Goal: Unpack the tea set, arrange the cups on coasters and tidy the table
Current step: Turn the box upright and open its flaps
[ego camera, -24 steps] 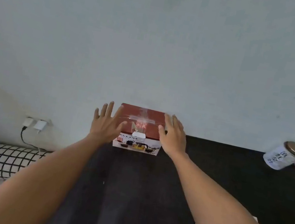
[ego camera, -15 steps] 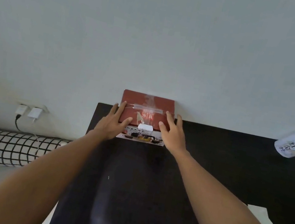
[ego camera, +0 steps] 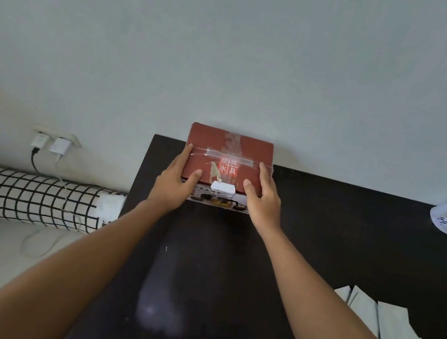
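Your left hand [ego camera: 173,187] and right hand [ego camera: 262,202] grip the taped tea set box [ego camera: 229,152]; it sits near the surface [ego camera: 324,230] corner, so a one-sided pull may tip it.

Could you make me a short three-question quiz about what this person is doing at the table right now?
1. True or false: the red box has its lid open.
2. Where does each hand sit on the box? A) both flat on top B) one at each side, thumbs on the lid C) only one touches it.
3. Fill in: clear ____ runs across the lid.

Key
1. False: the lid is closed.
2. B: the left hand holds the left side, the right hand the right side.
3. Tape. The box stands at the far edge of the black table, next to the wall.
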